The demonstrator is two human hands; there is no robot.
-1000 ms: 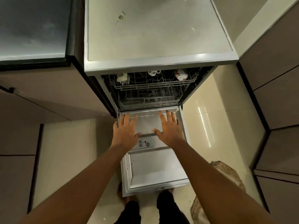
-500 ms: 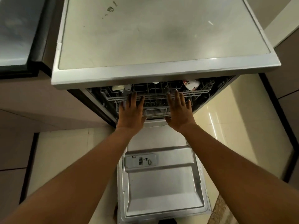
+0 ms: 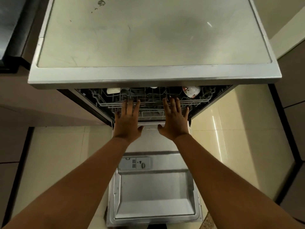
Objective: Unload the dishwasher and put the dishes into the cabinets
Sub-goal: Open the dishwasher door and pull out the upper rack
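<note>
Both hands (image 3: 151, 120) flat, fingers straight, at upper rack (image 3: 153, 103), floral cup (image 3: 191, 92) right, door (image 3: 153, 187) down

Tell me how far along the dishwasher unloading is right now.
Done: the dishwasher door is folded fully down. In hand: the left hand and right hand reach with straight fingers to the front of the upper rack, which sits inside the machine; neither holds anything. Left: everything else. A floral cup and a white item sit in the rack, and nothing has visibly come out.
</note>
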